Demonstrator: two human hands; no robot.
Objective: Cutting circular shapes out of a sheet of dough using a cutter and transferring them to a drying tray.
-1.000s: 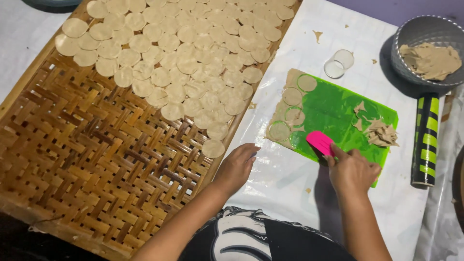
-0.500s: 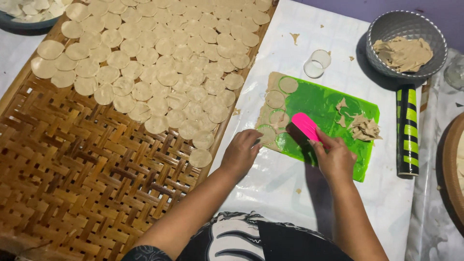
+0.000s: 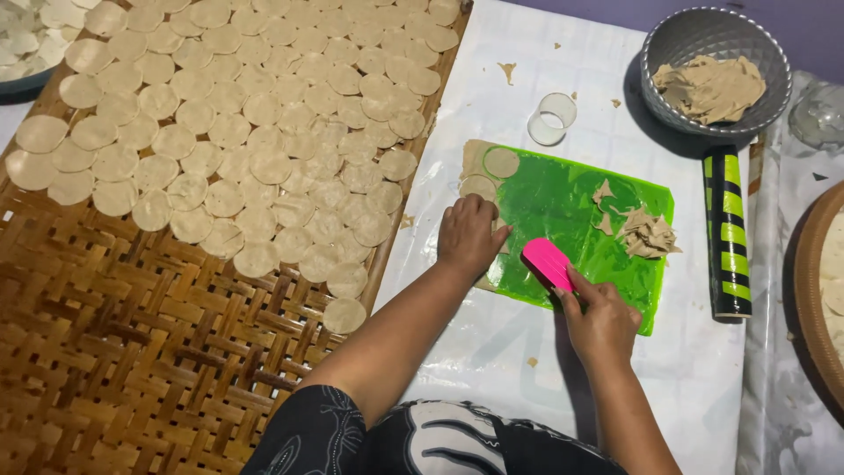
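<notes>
Fingers of my right hand [image 3: 602,321] pinch the pink scraper [image 3: 547,263], blade at eleven o'clock on the green mat [image 3: 571,198]. Left hand [image 3: 472,236] curls over dough rounds [image 3: 490,180]. Grey bowl [image 3: 686,35] holds dough scraps [image 3: 709,86].

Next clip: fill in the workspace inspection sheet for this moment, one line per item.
Surface: table under a white sheet, partly covered by a woven bamboo tray.
Job's things: green mat with dough rounds at its left end and a heap of dough scraps; pink scraper.
Clutter: clear ring cutter, striped rolling pin, grey bowl of dough, crumbs on the sheet.
Grips: left hand rests on the mat's left edge, over the dough; right hand holds the scraper on the mat.
Cables: nothing seen.
Surroundings: many dough discs laid on the tray; another round tray at the right edge.
</notes>
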